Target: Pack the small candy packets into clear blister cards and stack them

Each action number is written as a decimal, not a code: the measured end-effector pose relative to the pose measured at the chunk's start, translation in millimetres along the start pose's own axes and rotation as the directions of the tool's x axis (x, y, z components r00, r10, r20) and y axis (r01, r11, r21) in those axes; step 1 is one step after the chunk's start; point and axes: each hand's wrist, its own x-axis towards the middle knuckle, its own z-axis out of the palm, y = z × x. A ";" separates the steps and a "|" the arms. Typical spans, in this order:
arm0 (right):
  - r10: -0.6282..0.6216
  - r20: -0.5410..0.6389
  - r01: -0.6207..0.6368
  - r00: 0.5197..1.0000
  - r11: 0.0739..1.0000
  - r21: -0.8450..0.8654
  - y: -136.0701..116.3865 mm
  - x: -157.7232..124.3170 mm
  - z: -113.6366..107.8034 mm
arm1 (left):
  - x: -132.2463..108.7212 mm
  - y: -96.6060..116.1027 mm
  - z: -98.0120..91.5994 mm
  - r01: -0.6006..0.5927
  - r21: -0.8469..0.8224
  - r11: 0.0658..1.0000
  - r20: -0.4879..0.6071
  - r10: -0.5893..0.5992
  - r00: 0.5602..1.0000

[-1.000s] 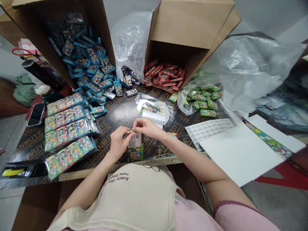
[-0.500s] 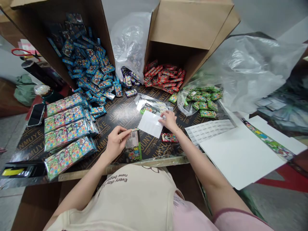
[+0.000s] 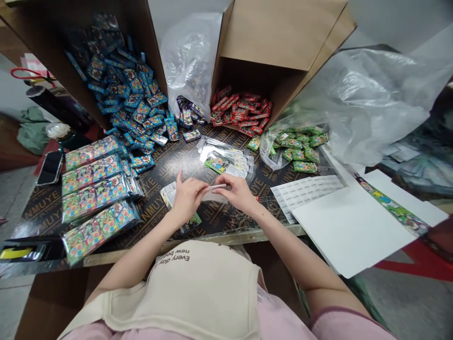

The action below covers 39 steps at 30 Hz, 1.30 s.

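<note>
A white sheet of paper or card [image 3: 216, 187] spans the gap between my hands, seen almost edge-on. My left hand [image 3: 188, 197] pinches its left end with thumb raised. On the other end, the fingers of my right hand [image 3: 238, 191] are closed. Under my left hand lies a printed pouch [image 3: 193, 222] with a green and black design, mostly covered. Just beyond my right hand is a loose stack of clear and printed pouches [image 3: 226, 158]. A red packet is almost wholly hidden by my right wrist.
Blue packets [image 3: 138, 104] spill from a cardboard box at left, beside rows of bundled packs [image 3: 97, 203]. Purple packets [image 3: 191, 115], red packets [image 3: 244, 111] and green packets [image 3: 300, 146] lie along the back. White boards [image 3: 350, 226] and label sheets [image 3: 307, 191] lie right.
My right hand has drawn the white sheet toward me, and both hands now grip it. My left hand has moved right from the pouch edge; the pouch has shifted and turned left.
</note>
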 end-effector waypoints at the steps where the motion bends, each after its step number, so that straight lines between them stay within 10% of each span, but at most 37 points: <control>1: -0.037 -0.012 0.036 0.999 0.999 -0.029 -2.9 -2.6 -2.5 | 2.5 2.0 0.3 0.018 -0.040 0.999 -0.002 -0.018 1.000; 9: -0.365 0.018 0.351 0.931 0.880 -0.321 -9.0 -18.0 -14.3 | 2.9 1.4 -4.0 0.147 -0.267 0.952 0.155 -0.108 0.982; 19: 0.016 0.136 -0.014 0.991 1.000 -0.019 -13.7 -15.2 -16.7 | -6.7 2.6 -5.3 -0.010 -0.090 0.996 0.196 0.027 0.980; 30: -0.249 -0.002 0.248 0.969 0.967 -0.053 0.3 -27.8 -3.4 | -13.3 -4.0 4.8 0.220 -0.257 0.941 0.239 -0.159 0.958; 35: 0.116 -0.506 -0.035 0.855 0.985 0.167 8.1 -30.6 -14.2 | -16.7 -12.4 4.9 0.190 -0.228 0.955 -0.003 -0.195 0.981; 39: 0.386 -0.122 -0.284 0.914 0.827 0.486 14.3 -35.4 -6.9 | -25.6 -6.7 0.1 -0.146 -0.039 0.988 -0.275 0.130 0.952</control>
